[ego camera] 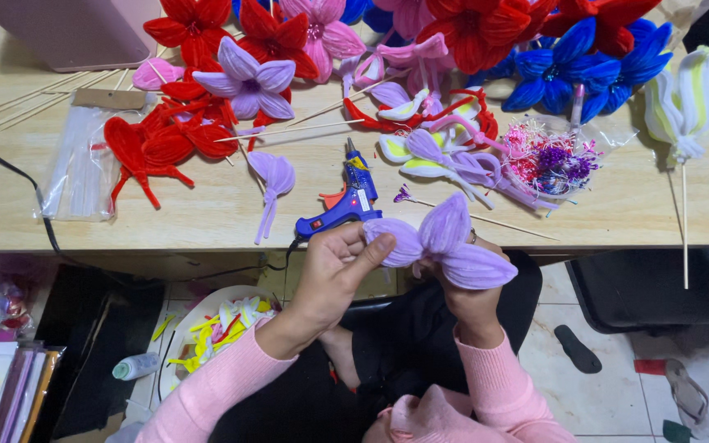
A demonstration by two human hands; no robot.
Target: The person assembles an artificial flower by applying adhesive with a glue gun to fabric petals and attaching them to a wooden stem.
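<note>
Wooden tabletop (pixel 207 221) stretches across the upper half of my view, its near edge just above my hands. At ten o'clock lies a clear plastic bag (pixel 80 164) with a brown card header, flat and long, holding pale sticks, with red fuzzy petals (pixel 157 143) overlapping its right side. At two o'clock a crumpled clear packet (pixel 547 160) holds pink and purple flower stamens. Down at seven o'clock, below the table, a round whitish tray (pixel 207 308) carries yellow, white and pink trimmings, and a small white bottle (pixel 135 366) lies beside it on the floor.

Finished blooms in red (pixel 478 29), blue (pixel 568 70), pink (pixel 322 33) and lilac (pixel 248 82) crowd the far edge at twelve o'clock. A blue glue gun (pixel 342 205) rests at the table's near edge, just above my left hand.

Near the centre I hold a lilac fuzzy flower (pixel 445 242), with three soft ribbed petals fanned out, plump and pointed. My left hand (pixel 330 275) pinches the left petal between thumb and fingers. My right hand (pixel 469 291) grips the flower from beneath, mostly hidden by the petals.
</note>
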